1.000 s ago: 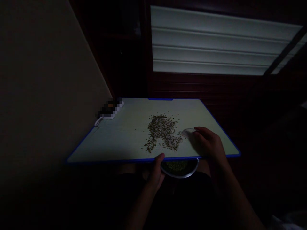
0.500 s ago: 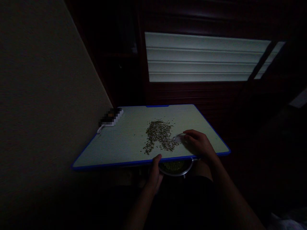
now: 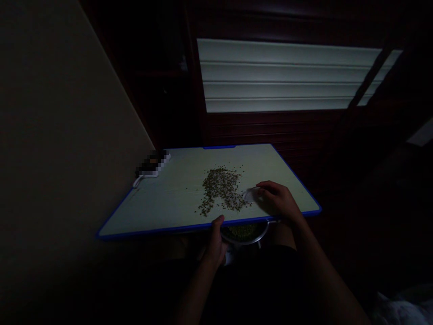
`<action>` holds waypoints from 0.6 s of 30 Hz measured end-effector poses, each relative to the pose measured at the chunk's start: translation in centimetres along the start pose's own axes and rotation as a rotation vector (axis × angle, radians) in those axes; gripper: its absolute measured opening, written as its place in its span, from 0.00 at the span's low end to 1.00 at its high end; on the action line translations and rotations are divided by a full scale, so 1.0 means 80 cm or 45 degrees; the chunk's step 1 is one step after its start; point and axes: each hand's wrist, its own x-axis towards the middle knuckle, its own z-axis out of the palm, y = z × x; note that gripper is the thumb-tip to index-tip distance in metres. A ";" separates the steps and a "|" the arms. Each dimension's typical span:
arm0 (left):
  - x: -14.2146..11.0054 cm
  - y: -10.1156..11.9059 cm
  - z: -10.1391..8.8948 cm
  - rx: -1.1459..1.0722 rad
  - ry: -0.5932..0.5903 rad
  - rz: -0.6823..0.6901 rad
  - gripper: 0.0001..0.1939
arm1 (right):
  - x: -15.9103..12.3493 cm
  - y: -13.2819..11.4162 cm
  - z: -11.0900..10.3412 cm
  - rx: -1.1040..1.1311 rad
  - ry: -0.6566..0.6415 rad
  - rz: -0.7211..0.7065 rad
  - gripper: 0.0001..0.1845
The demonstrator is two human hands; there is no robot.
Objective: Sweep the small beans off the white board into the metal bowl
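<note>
"In the head view, where to find the seeds (image 3: 221,183)?"
"Scattered mid-board (image 3: 155,203)."
"And with the right hand (image 3: 279,197)?"
"Pinching a clear piece (image 3: 251,195) at the seeds' three o'clock."
"With the left hand (image 3: 215,239)?"
"At six, gripping the board's near edge, thumb on top; cannot tell about the hidden fingers. Near a bowl (image 3: 248,243) at five."

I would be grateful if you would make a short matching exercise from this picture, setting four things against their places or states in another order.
Things
1. Left hand
2. Right hand
3. Bowl
4. Small dark grains

Places and states
A. Scattered around the middle of the pale board
B. Silvery rim, partly covered by the board
C. Thumb over the board's near blue edge
D. Holding a clear piece

Right pairs: 1-C, 2-D, 3-B, 4-A
</note>
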 end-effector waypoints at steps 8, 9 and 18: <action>-0.002 0.001 0.004 -0.032 -0.045 0.011 0.16 | 0.000 0.007 0.000 0.063 0.036 0.003 0.16; -0.001 0.000 0.003 -0.035 -0.048 0.005 0.15 | 0.000 0.008 0.000 0.060 0.046 -0.002 0.16; 0.005 -0.004 0.003 -0.064 -0.053 0.002 0.14 | 0.001 0.010 -0.001 -0.033 0.039 -0.061 0.13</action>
